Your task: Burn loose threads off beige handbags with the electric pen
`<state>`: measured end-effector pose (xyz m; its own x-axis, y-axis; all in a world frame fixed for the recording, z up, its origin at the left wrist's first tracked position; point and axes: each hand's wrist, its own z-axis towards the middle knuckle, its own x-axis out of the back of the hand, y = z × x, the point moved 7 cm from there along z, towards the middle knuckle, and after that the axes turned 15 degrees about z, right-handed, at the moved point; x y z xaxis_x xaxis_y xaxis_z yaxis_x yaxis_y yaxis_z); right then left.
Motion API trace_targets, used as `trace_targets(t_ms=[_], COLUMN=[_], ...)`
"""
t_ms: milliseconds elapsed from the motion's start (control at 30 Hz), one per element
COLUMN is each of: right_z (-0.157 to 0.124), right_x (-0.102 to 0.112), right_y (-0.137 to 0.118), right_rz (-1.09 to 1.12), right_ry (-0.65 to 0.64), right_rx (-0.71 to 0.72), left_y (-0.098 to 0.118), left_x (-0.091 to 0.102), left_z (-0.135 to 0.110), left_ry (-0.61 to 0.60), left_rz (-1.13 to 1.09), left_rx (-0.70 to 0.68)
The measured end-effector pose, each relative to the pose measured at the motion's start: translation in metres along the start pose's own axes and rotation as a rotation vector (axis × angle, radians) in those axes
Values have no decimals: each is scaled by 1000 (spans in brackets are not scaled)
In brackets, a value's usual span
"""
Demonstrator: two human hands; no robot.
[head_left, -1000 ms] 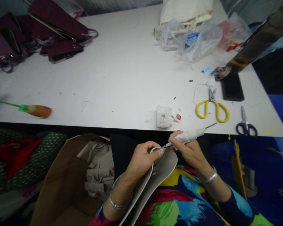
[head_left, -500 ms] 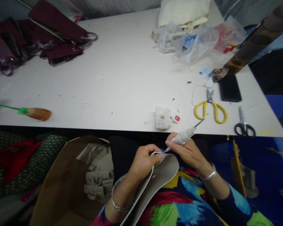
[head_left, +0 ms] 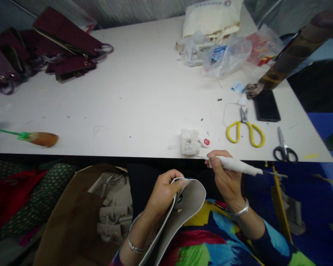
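My left hand [head_left: 163, 192] pinches the upper edge of a pale grey, folded bag piece [head_left: 194, 197] that rests against my lap and forearm. A small gold fitting [head_left: 179, 210] shows on its inner face. In my right hand [head_left: 227, 183] is a slim tool with a white-wrapped handle [head_left: 235, 164], apart from the bag piece. It lies nearly level, a thin metal blade pointing right. Its other, narrow tip reaches toward the stained white pad [head_left: 189, 143] at the table's front edge; whether they touch I cannot tell.
Yellow-handled scissors [head_left: 245, 129], black-handled scissors [head_left: 285, 149] and a phone [head_left: 267, 105] lie at the right of the table [head_left: 138, 92]. At left are an orange-brown bottle with a green nozzle [head_left: 41, 138] and dark red bags [head_left: 67, 33]. Below stands a carton [head_left: 61, 218] of beige pieces.
My right hand has drawn the white-wrapped tool away from the bag piece's edge, up and right, turning it nearly level. My left hand still grips the piece. The view has shifted slightly.
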<state>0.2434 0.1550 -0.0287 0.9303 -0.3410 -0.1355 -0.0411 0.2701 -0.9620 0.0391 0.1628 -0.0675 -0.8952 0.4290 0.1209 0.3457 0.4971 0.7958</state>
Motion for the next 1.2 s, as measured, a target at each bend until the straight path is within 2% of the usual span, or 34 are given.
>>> trace_targets(t_ms=[200, 567, 900, 1067, 1200], right_z=[8, 13, 14, 14, 14], right_x=[-7, -20, -23, -18, -15], right_y=[-10, -8, -6, 0, -9], right_rz=[-168, -281, -306, -280, -276], right_ry=[-90, -216, -198, -144, -118], right_rx=[150, 250, 298, 237, 240], left_y=[-4, -3, -4, -6, -10], left_x=[7, 18, 24, 25, 26], left_z=[3, -1, -1, -1, 0], left_ry=[29, 63, 84, 57, 60], left_rz=[28, -129, -199, -232, -283], left_rx=[1, 38, 50, 61, 74])
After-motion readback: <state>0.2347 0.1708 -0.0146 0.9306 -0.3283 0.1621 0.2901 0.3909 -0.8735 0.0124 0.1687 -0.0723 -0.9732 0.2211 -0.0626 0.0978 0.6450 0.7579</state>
